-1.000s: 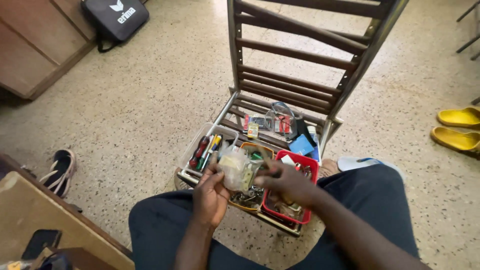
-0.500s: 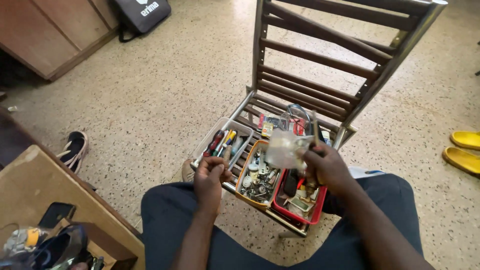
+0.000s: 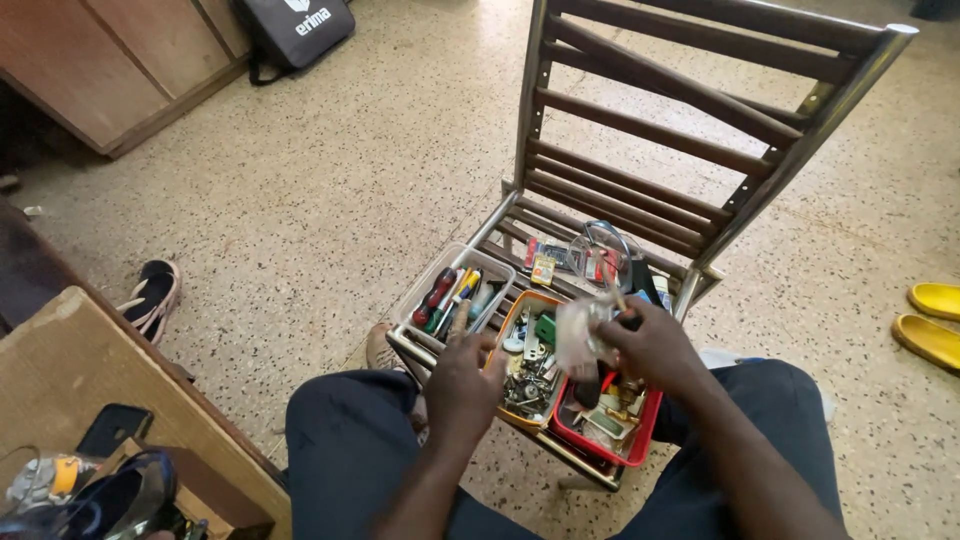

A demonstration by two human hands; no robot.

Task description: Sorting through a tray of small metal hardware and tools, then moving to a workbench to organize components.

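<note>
Speckled floor, slatted chair (image 3: 640, 190) seat crowded with small-parts trays.
Right hand (image 3: 650, 350) pinches a light, crinkly clear bag (image 3: 580, 335) at three o'clock; left hand (image 3: 462, 385) hovers half-open, empty.

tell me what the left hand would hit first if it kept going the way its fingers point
Probably the clear plastic tray of screwdrivers on the slatted metal chair: the left hand points up and slightly left toward it. Depth is unclear, so it might pass just above the tray.

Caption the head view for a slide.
Right hand holds a clear plastic bag above the red tray; left hand hovers beside the orange tray.
</note>
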